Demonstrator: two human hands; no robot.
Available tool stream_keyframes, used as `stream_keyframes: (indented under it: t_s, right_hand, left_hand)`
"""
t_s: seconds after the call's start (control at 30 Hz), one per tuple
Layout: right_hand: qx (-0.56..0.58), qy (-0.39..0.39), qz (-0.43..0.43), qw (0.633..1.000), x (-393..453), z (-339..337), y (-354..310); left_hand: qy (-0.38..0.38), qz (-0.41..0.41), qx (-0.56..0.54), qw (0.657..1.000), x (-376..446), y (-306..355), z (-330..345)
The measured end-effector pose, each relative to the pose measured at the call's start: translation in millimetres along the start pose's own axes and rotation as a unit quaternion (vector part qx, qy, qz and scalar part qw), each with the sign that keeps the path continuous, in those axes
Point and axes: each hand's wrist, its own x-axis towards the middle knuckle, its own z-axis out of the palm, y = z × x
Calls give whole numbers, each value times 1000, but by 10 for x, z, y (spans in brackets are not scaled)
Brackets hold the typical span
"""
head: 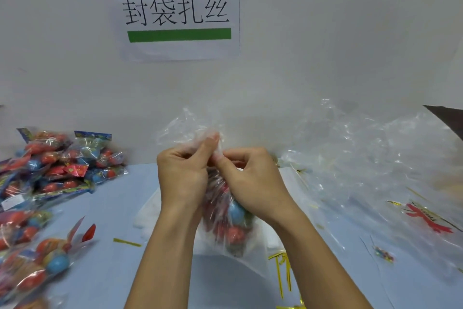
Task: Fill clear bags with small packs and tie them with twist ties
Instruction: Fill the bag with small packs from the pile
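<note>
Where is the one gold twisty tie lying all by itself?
In the head view, the lone twist tie lies on the blue table, left of the left hand, near the pile of packs.

Even, bright, diffuse light; no hard shadows. Faint soft shading under left hand point(181, 173) and right hand point(253, 178) on pale blue table point(112, 208). Small white glints on crumpled clear plastic point(363, 158) right of hands. Motion blur smears colourful packs point(50, 170) left of hands, worst toward lower left corner. Filled bag point(230, 221) between hands soft, slightly smeared. Wall sign point(178, 10) above hands sharp, legible. Wide-angle bending near frame edges.
</note>
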Motion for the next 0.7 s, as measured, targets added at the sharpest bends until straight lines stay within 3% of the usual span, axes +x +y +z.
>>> stream_keyframes:
  t_s: [0.23, 0.47, 0.7]
  right_hand:
    - [182, 43, 101, 977, 4, -383, 61]
    - [303, 56, 185, 933, -10, -394, 61]
    - [368, -9, 212, 905, -40, -442, 24]
  left_hand:
    - [-203, -25, 50, 978, -120, -14, 160]
    - [-215, -27, 58, 975, -143, 3, 166]
    - [-149, -52, 79, 984, -45, -36, 69]
